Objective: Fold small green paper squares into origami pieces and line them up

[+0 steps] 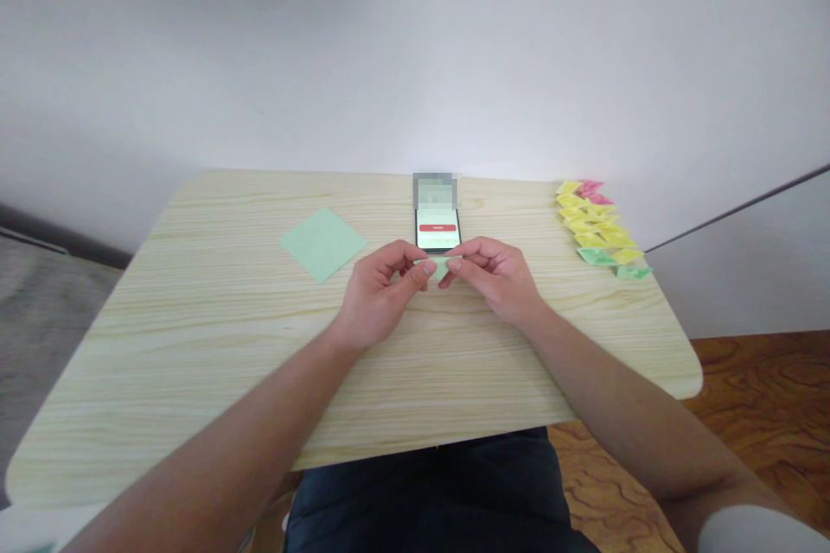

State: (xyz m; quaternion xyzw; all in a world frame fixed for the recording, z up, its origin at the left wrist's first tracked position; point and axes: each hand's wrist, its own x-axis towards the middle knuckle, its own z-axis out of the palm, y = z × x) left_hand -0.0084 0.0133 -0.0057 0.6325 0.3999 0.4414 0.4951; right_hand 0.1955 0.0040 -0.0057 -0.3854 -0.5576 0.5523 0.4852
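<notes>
1. Wood-grain table (194,346), white wall (389,60) behind.
2. Left hand (379,294) and right hand (499,278) pinching a small green paper (441,271) mid-frame, forearms (259,406) angling in from the bottom corners.
3. Phone (438,218) just above, green square (324,244) left of centre, folded papers (589,215) right.

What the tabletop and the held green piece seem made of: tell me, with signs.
Tabletop: probably woodgrain laminate, smooth, fairly matte; grain streaks show, though real wood is possible. Held green piece: likely matte paper; looks thin, with a straight upper edge.
</notes>
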